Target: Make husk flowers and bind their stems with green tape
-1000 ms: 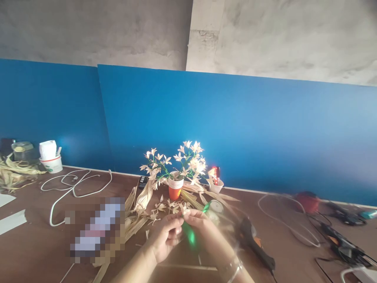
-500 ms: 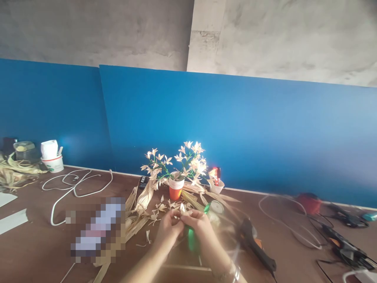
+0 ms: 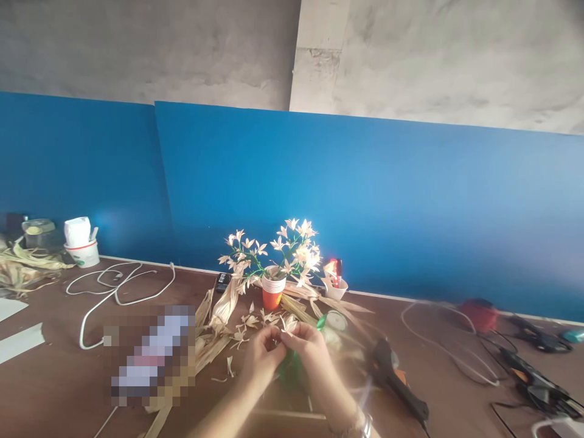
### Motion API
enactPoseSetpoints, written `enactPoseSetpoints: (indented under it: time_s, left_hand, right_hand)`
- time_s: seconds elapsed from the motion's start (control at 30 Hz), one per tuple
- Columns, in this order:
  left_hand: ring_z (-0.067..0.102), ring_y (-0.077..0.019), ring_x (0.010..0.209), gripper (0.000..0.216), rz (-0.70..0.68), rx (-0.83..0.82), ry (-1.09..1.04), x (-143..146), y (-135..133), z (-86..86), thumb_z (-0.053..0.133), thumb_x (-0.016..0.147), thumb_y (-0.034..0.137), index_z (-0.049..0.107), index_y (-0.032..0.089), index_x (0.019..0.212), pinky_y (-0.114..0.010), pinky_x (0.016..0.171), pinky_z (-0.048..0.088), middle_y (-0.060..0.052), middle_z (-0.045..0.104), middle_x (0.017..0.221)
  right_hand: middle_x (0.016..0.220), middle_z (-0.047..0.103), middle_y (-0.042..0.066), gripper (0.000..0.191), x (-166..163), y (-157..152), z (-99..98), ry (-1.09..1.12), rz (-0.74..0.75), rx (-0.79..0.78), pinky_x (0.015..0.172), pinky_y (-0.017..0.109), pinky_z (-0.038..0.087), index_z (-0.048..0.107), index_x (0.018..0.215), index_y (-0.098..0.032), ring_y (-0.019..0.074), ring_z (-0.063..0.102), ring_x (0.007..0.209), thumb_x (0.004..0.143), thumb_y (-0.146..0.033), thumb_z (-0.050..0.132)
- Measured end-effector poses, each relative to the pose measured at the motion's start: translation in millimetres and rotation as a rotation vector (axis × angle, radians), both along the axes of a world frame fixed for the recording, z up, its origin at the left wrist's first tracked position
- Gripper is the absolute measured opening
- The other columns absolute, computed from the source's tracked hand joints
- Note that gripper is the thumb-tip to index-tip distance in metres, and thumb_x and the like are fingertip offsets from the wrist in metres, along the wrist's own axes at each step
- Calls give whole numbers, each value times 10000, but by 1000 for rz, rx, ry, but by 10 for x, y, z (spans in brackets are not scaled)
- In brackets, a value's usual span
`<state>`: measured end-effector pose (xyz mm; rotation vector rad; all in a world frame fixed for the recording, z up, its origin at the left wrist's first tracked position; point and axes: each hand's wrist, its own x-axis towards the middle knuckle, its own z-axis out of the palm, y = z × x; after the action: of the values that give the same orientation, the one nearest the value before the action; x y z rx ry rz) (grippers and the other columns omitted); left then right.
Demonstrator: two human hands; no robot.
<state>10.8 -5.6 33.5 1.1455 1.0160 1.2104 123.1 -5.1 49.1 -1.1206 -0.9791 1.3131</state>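
Low over the table, my left hand (image 3: 266, 348) and my right hand (image 3: 306, 340) meet fingertip to fingertip. Between them is a small pale corn-husk flower (image 3: 288, 323), its petals pointing up from the pinch of my right hand. The left fingers are also closed at its base; what exactly they grip is hidden. Loose husk petals (image 3: 269, 317) lie just beyond the hands. Behind them stands an orange and white paper cup (image 3: 272, 295) with green stems bearing many husk flowers (image 3: 301, 246). Something green (image 3: 289, 368) shows below my hands.
Dried corn husks (image 3: 210, 350) spread left of my hands. A black glue gun (image 3: 396, 377) lies to the right, with cables and tools farther right. A white cup (image 3: 336, 289) and a roll of tape (image 3: 336, 320) sit behind. A white cable (image 3: 91, 310) curls at left.
The husk flower between my fingers has turned and shows more of its spread petals. My hands stay in nearly the same place, with slight finger movement.
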Motion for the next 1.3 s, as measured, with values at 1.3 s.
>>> enactPoseSetpoints:
  time_s: [1.3]
  left_hand:
    - [485, -152, 547, 141, 284, 182, 292, 4, -109, 39, 615, 689, 310, 592, 205, 598, -224, 530, 374, 24, 535, 542]
  right_hand:
    - [501, 480, -44, 297, -94, -79, 145, -181, -103, 82, 489, 234, 312, 480, 546, -184, 97, 400, 494, 570, -331, 738]
